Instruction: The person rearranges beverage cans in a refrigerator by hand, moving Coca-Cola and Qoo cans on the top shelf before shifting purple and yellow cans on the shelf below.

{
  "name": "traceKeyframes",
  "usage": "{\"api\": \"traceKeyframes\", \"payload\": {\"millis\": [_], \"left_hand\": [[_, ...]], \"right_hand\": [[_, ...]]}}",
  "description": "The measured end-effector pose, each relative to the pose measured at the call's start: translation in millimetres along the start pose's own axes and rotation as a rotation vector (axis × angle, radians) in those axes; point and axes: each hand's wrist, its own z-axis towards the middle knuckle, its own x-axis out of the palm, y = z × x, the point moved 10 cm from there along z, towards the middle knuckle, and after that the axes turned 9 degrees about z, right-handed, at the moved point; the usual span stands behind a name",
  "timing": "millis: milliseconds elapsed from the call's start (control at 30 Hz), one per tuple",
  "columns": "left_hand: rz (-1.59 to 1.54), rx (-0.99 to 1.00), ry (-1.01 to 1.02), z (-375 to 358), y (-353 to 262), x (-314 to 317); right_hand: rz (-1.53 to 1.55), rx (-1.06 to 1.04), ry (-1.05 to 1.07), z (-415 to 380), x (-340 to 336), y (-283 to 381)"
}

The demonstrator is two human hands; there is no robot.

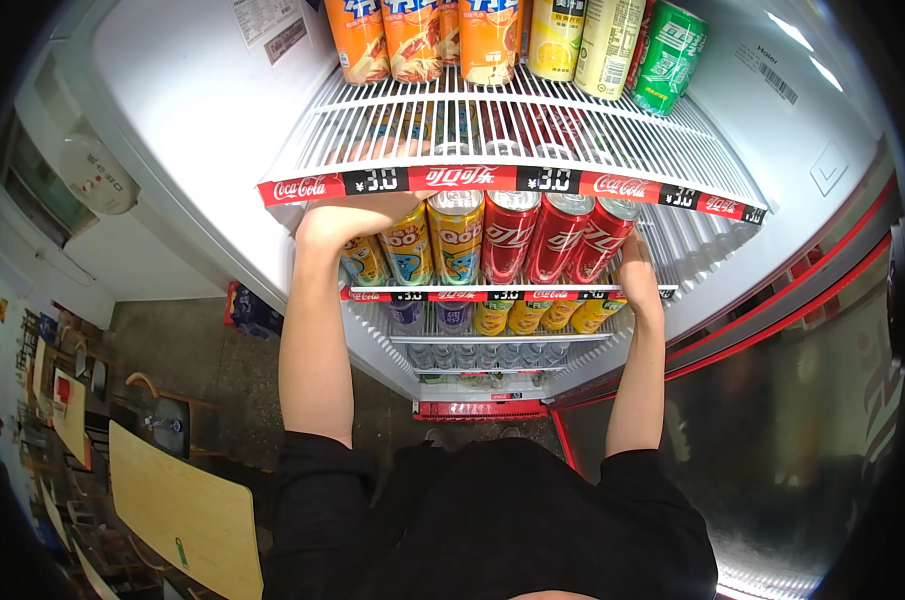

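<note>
My left hand (pixel 365 214) reaches over the tops of the yellow Qoo cans (pixel 409 252), beneath the upper wire shelf. Through the wires its fingers look stretched out, though partly hidden. At the other end of the row, my right hand (pixel 636 268) lies along the side of the rightmost red Coca-Cola can (pixel 602 243); its fingers look straight, with their tips hard to see. Between my hands stand several upright cans, yellow ones on the left and red ones (pixel 511 240) on the right. The right-hand red cans appear tilted in this wide view.
Orange cans (pixel 488 45), yellow lemon cans (pixel 556 40) and a green can (pixel 670 60) stand on the upper shelf (pixel 543 115). A red price strip (pixel 453 178) edges it. Lower shelves hold more drinks. The fridge door (pixel 773 430) is on the right, a wooden table (pixel 183 500) at left.
</note>
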Motion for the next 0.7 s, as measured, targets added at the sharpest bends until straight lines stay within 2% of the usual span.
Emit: {"api": "traceKeyframes", "payload": {"millis": [100, 167, 400, 700], "left_hand": [[-0.043, -0.008, 0.017, 4, -4, -8], [-0.13, -0.029, 0.144, 11, -8, -18], [-0.057, -0.032, 0.086, 9, -3, -13], [-0.165, -0.039, 0.116, 14, -11, -26]], "right_hand": [[0.035, -0.029, 0.021, 3, 0, -4], [-0.003, -0.036, 0.02, 3, 0, -2], [-0.151, -0.065, 0.003, 2, -4, -9], [0.042, 0.001, -0.004, 3, -2, -16]]}}
